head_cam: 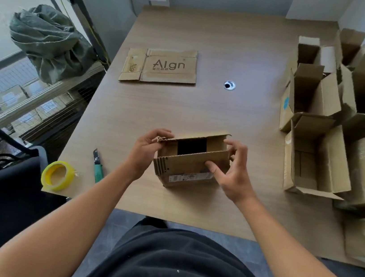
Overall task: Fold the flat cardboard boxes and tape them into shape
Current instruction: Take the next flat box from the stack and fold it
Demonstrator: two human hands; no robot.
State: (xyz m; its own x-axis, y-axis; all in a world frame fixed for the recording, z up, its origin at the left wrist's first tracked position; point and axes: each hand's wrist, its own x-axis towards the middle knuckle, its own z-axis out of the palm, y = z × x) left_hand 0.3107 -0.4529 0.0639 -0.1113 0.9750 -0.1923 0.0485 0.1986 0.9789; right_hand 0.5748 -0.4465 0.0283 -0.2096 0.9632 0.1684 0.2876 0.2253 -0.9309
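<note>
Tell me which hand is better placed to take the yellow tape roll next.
Probably the left hand. The tape roll lies at the near left corner of the table; the right hand grips the right end of the box and would cross over it.

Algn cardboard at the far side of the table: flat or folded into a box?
Flat: the Algn cardboard lies collapsed on the table, its flaps level, no walls raised.

Soft window daylight, wide-angle edge distortion.
</note>
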